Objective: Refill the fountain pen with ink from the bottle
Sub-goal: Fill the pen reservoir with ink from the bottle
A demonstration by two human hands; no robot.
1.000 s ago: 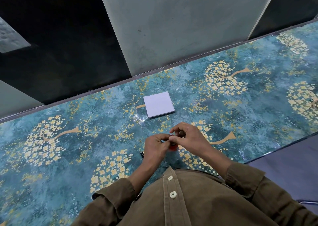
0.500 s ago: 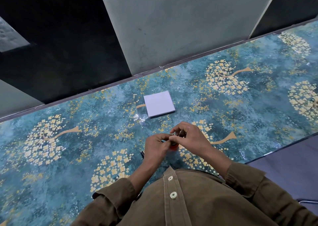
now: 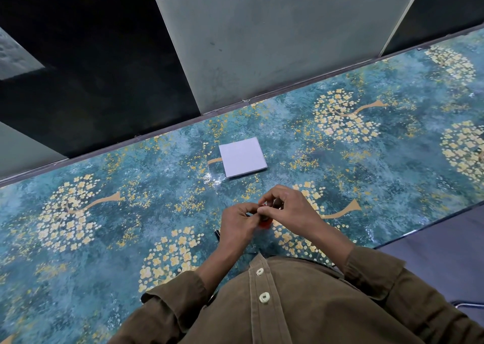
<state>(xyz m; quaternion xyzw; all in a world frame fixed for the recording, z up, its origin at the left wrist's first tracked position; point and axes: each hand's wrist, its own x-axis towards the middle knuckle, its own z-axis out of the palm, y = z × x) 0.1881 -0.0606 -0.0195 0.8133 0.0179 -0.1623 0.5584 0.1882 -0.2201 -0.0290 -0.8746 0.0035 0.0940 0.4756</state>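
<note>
Both hands, the left hand [image 3: 237,222] and right hand [image 3: 288,207], pinch together over a small red-orange object [image 3: 265,222] (bottle or pen, unclear), so filling seems barely begun.

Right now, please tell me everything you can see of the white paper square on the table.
The paper is a plain white square, thin and matte, with no writing visible. It looks like a folded sheet or a small pad; a slight thickness shows along its near edge. It lies flat, turned a little askew, on the glossy blue floral table, beyond both hands and short of the far edge. Nothing touches it but the table.
</note>
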